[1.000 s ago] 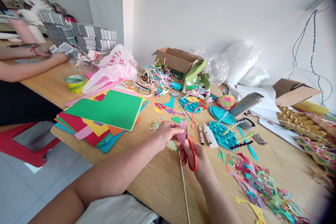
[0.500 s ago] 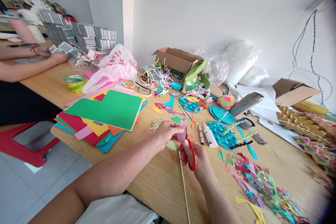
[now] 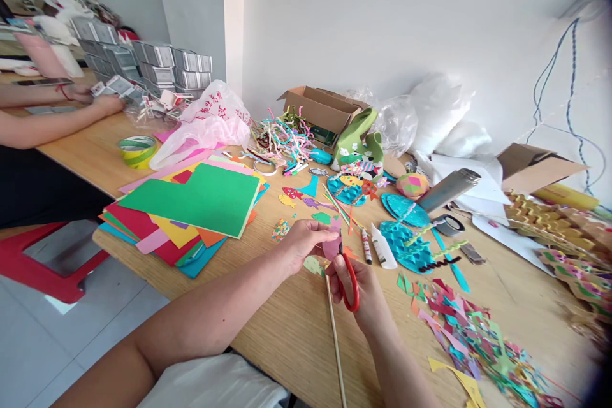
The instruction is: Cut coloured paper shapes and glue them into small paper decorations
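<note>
A wooden table [image 3: 282, 325] spreads out beneath the grip, and to the grip's left lies a stack of coloured paper [image 3: 205, 197], a green sheet uppermost. Right of the grip and nearer the body is a heap of paper scraps [image 3: 468, 331]; right and a little beyond it, a blue textured disc [image 3: 399, 245]. A thin wooden stick [image 3: 335, 344] runs from just below the grip toward the body. The right hand [image 3: 361, 290] is closed around red-handled scissors [image 3: 354, 287], the dark blades at the pink paper piece [image 3: 329, 245] — whether they are parted cannot be told. The left hand [image 3: 306, 247] pinches that piece between thumb and fingers, just above the scissors. Just right of the grip lie a white bottle [image 3: 384, 250] and, smaller, a marker [image 3: 366, 247]; beyond it, a yellow paper fish [image 3: 287, 201].
</note>
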{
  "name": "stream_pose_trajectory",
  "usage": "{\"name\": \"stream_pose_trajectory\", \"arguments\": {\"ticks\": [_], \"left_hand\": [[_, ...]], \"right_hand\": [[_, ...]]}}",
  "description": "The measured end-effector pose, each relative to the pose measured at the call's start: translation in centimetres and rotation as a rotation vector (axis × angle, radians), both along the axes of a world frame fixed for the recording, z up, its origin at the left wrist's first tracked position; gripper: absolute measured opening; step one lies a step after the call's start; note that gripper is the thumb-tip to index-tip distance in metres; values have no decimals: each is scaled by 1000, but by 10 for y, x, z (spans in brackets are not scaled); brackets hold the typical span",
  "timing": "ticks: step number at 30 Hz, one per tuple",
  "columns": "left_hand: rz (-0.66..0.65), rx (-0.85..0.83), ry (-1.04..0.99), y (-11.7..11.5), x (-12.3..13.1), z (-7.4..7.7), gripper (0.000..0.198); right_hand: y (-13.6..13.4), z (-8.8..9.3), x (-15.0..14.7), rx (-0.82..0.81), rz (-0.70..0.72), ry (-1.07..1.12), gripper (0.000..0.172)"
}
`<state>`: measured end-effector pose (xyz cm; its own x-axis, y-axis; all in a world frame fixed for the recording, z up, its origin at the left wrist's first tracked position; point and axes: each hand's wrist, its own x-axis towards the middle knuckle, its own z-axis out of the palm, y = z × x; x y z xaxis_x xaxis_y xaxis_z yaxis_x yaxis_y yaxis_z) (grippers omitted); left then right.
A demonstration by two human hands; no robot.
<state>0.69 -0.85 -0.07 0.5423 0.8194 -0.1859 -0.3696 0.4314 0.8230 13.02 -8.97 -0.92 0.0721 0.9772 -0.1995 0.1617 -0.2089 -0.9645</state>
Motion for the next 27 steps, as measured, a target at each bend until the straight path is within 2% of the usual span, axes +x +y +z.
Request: {"name": "stream_pose_trajectory", "arguments": {"ticks": [6,27], "left_hand": [[73,-37,17,1,1,1,26],[6,10,19,0,2,-2,25]], "right_hand": [[0,-1,0,-10,-3,25,57],[-1,-2,2,32,16,-6,56]]}}
